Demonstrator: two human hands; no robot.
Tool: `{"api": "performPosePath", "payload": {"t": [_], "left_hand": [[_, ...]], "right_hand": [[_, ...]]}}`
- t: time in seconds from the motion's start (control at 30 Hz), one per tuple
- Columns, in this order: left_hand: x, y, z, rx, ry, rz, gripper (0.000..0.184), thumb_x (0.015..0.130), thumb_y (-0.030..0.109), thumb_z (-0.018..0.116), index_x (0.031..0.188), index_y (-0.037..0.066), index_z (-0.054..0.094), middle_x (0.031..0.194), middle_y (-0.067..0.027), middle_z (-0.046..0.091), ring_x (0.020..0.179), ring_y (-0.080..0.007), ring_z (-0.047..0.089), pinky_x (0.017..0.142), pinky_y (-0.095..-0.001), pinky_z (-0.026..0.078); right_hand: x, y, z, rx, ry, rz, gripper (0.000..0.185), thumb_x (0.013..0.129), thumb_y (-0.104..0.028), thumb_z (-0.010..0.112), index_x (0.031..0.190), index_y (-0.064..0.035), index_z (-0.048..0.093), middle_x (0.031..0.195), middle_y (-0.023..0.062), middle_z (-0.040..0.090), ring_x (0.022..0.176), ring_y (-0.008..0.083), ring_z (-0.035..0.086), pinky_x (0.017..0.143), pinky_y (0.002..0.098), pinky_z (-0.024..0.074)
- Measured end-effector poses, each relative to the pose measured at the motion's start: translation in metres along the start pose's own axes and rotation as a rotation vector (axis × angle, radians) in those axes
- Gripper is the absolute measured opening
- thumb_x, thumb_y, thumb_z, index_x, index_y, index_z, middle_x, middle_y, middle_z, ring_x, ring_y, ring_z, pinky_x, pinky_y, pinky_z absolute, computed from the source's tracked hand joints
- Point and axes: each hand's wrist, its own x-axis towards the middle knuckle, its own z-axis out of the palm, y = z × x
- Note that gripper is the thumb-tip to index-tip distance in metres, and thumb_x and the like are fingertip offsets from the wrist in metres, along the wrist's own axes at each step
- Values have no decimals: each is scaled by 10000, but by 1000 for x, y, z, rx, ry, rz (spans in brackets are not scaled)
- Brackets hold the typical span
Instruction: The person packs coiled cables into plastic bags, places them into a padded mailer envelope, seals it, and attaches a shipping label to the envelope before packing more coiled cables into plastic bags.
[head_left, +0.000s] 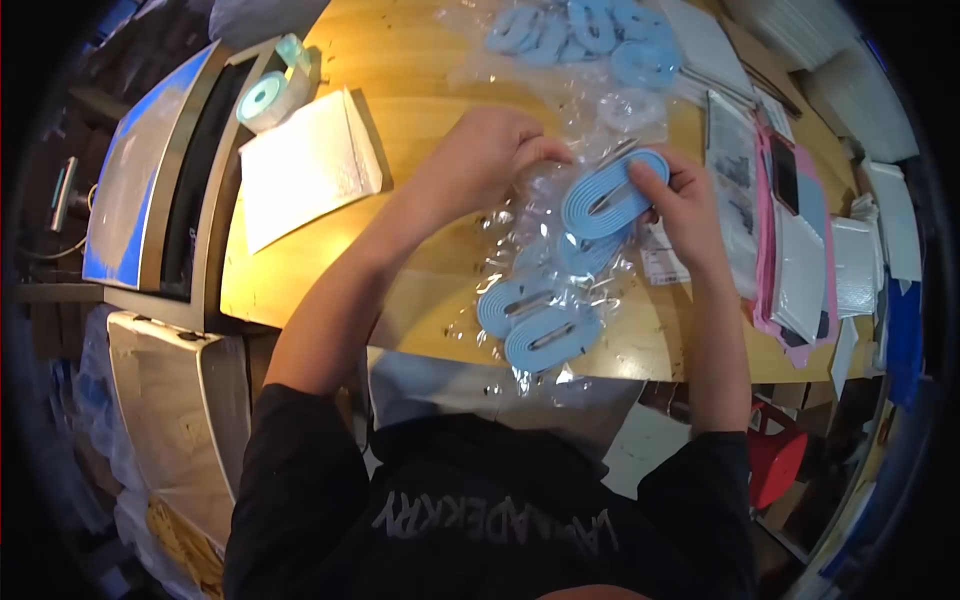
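In my right hand (685, 205) is a flat light-blue strip wound into an oval coil (600, 195), gripped between thumb and fingers. My left hand (500, 150) is closed, its thumb and forefinger pinching the upper edge of a clear plastic bag (535, 200) just left of the coil. More light-blue coils (552, 335) lie in crinkled clear plastic below, near the table's front edge. Another blue coil (590, 255) sits right under the held one, partly covered by it. Glare on the plastic hides where one bag ends and another begins.
Several more blue coils (590, 35) in plastic lie at the table's far side. On the left are a tape roll (265, 98), a white padded envelope (305, 165) and a blue-topped box-like unit (150, 165). A phone (784, 175) rests on pink and white packages (800, 265) at right.
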Motion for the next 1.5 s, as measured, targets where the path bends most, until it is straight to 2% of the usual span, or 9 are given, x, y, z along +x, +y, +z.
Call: {"api": "performPosePath", "payload": {"t": [0.1, 0.2, 0.47, 0.57, 0.73, 0.83, 0.97, 1.23, 1.5], "left_hand": [[1, -4, -1, -183, -61, -113, 259, 937, 246, 636, 906, -11, 646, 784, -97, 646, 671, -192, 618, 652, -329, 494], [2, -7, 3, -939, 66, -189, 230, 950, 218, 647, 913, -10, 654, 755, -44, 643, 699, -115, 625, 646, -270, 493], [0, -8, 5, -680, 16, -67, 185, 835, 91, 774, 885, -5, 623, 753, -20, 641, 651, -100, 617, 626, -234, 494], [-2, -1, 10, -625, -15, -100, 201, 812, 82, 792, 865, 4, 615, 756, -14, 639, 646, -85, 607, 609, -221, 488], [-4, 5, 23, -590, -149, -117, 230, 789, 53, 805, 899, 8, 608, 774, -6, 635, 654, -57, 589, 583, -205, 485], [-3, 3, 33, -612, -97, -66, 256, 792, 47, 802, 949, 6, 604, 798, -11, 643, 688, -60, 609, 606, -205, 502], [-2, 2, 38, -706, -49, -36, 303, 803, 40, 791, 1027, 3, 590, 845, -34, 665, 744, -74, 641, 642, -211, 524], [-2, 5, 36, -680, 1, -70, 386, 852, 80, 758, 1175, -7, 567, 942, -102, 713, 789, -106, 677, 718, -232, 555], [1, -7, 39, -770, -25, -65, 407, 908, 180, 716, 1215, -35, 559, 935, -116, 727, 795, -132, 690, 711, -256, 560]], "right_hand": [[1, 5, 3, 45, 63, -41, 255, 938, -272, 691, 1018, -29, 685, 772, -38, 638, 616, 26, 520, 551, 184, 412], [2, 6, 2, 87, 168, -96, 260, 939, -277, 692, 1022, -31, 685, 774, -40, 635, 626, 23, 521, 561, 183, 413], [4, 15, -8, 116, 280, -208, 271, 955, -296, 677, 1064, -48, 677, 800, -50, 625, 672, 26, 528, 590, 191, 413], [9, 25, -20, 469, 295, -356, 278, 956, -305, 674, 1097, -66, 670, 815, -59, 620, 698, 24, 526, 604, 190, 406], [5, 13, -13, 656, 271, -457, 238, 982, -256, 630, 1100, -50, 640, 934, 8, 664, 762, 82, 570, 675, 221, 431], [5, 15, -12, 423, 279, -359, 261, 950, -278, 686, 1101, -66, 665, 805, -61, 612, 685, 27, 508, 603, 188, 395], [-1, 10, -5, 48, 259, -304, 252, 954, -261, 681, 1086, -47, 667, 799, -58, 616, 672, 31, 505, 596, 185, 397], [-5, -5, 16, -8, 86, -276, 365, 937, -163, 692, 1254, -32, 566, 878, 2, 683, 723, 34, 566, 617, 184, 420], [-2, 3, 8, -28, 46, -167, 396, 904, -121, 723, 1246, -21, 551, 985, 67, 693, 819, 78, 631, 688, 211, 492]]}}
